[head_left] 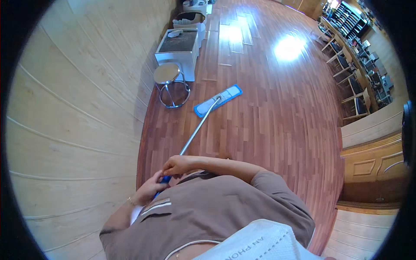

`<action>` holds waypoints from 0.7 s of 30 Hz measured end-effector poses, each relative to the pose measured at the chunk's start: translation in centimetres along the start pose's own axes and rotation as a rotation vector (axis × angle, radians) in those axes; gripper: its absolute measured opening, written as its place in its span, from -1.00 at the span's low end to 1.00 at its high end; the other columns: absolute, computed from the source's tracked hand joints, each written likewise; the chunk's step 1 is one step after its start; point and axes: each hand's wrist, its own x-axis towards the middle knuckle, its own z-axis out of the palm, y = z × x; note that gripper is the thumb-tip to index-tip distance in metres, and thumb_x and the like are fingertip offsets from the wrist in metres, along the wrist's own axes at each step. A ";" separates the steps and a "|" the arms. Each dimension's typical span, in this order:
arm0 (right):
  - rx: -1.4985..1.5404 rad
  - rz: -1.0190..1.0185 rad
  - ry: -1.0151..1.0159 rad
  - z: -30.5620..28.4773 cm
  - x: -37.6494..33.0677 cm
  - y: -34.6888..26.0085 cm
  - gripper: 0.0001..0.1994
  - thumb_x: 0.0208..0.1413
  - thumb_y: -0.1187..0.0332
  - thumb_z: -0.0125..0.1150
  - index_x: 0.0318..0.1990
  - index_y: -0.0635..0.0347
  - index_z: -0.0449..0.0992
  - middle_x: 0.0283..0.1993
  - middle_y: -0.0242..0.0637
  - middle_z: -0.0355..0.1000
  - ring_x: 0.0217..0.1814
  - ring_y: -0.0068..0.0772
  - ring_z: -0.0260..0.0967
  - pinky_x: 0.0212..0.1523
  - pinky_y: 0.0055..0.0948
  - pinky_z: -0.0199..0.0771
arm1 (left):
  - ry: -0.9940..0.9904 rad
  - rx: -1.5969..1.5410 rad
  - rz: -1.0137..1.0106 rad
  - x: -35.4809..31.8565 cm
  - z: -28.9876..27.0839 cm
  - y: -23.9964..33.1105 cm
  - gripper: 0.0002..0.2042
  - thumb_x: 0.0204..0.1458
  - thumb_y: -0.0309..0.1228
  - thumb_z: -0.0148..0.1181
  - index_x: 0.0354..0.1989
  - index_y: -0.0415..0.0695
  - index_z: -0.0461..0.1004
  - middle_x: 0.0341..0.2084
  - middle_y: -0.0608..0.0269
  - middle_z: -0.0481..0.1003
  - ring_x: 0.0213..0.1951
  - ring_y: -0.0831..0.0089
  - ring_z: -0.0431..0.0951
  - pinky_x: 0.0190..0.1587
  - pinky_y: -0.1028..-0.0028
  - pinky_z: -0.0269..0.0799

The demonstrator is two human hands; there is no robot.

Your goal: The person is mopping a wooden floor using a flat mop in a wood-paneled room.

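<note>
A flat mop with a pale plate and a blue fringed pad lies flat on the wooden floor ahead of me. Its silver pole slants back toward my body and ends in a blue grip. My right hand is closed around the upper pole, with that forearm crossing in front of my chest. Just below and to the left, my left hand is wrapped around the blue grip; a thin bracelet circles its wrist. My body partly hides the end of the handle.
A round stool with chrome legs stands left of the mop head, beside a white cabinet with a dark top. A pale wall runs along the left. Chairs line a long cluttered desk at right, near a wooden door.
</note>
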 end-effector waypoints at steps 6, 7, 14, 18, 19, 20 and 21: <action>-0.487 -0.275 0.062 4.3 8.5 5.8 -0.54 -0.09 0.12 0.25 0.01 0.04 0.51 -0.14 -0.18 0.52 -0.04 -0.09 0.45 -0.11 -0.16 0.41 | 0.117 0.961 -0.094 -12.4 -3.8 -1.0 -0.30 -0.04 -0.43 0.20 0.33 -0.06 0.08 -0.22 0.00 0.53 -0.22 0.18 0.55 -0.13 0.29 0.45; -0.550 -0.375 0.036 5.1 9.4 6.1 -0.53 -0.10 0.11 0.25 0.02 0.00 0.49 -0.11 -0.18 0.50 -0.01 -0.09 0.43 -0.10 -0.15 0.40 | 0.177 1.102 -0.081 -14.6 -3.3 0.5 -0.32 -0.07 -0.43 0.23 0.31 -0.02 0.14 -0.21 -0.01 0.52 -0.21 0.12 0.55 -0.15 0.25 0.45; -0.502 -0.285 -0.041 6.3 9.6 3.2 -0.65 -0.10 0.18 0.28 -0.12 0.02 0.48 -0.21 -0.28 0.50 -0.04 -0.17 0.44 -0.05 -0.06 0.30 | 0.374 1.308 -0.065 -20.5 -0.1 6.1 -0.44 -0.17 -0.45 0.24 0.13 0.10 0.40 -0.27 0.00 0.54 -0.28 0.02 0.55 -0.22 0.13 0.46; -0.577 -0.299 0.065 2.3 5.8 5.2 -0.69 -0.08 0.17 0.27 -0.15 0.00 0.49 -0.26 -0.30 0.50 -0.05 -0.21 0.44 -0.05 -0.06 0.30 | 0.360 1.420 -0.041 -15.8 2.7 7.5 -0.48 -0.13 -0.40 0.21 0.12 0.06 0.41 -0.42 -0.06 0.50 -0.37 0.00 0.53 -0.32 0.09 0.41; -0.630 -0.251 0.073 1.0 4.7 6.3 -0.70 -0.06 0.17 0.24 -0.15 -0.01 0.49 -0.19 -0.29 0.49 -0.02 -0.19 0.42 -0.07 -0.08 0.33 | 0.354 1.433 -0.034 -13.7 3.6 7.5 -0.48 -0.13 -0.40 0.21 0.12 0.06 0.41 -0.42 -0.06 0.50 -0.37 0.00 0.53 -0.32 0.09 0.41; -0.628 -0.247 0.089 -0.4 3.9 8.4 -0.70 -0.06 0.17 0.24 -0.15 -0.01 0.49 -0.19 -0.29 0.49 -0.02 -0.19 0.42 -0.07 -0.08 0.33 | 0.375 1.407 0.029 -11.5 4.7 7.3 -0.49 -0.11 -0.40 0.19 0.13 0.06 0.39 -0.44 -0.06 0.50 -0.38 -0.01 0.53 -0.32 0.08 0.40; -0.632 -0.224 0.197 -1.8 3.2 11.2 -0.70 -0.05 0.18 0.23 -0.13 -0.01 0.48 -0.14 -0.28 0.47 0.01 -0.17 0.40 -0.05 -0.07 0.35 | 0.395 1.377 0.090 -9.1 5.8 6.9 -0.49 -0.09 -0.40 0.17 0.14 0.07 0.38 -0.45 -0.06 0.49 -0.39 -0.01 0.53 -0.32 0.06 0.40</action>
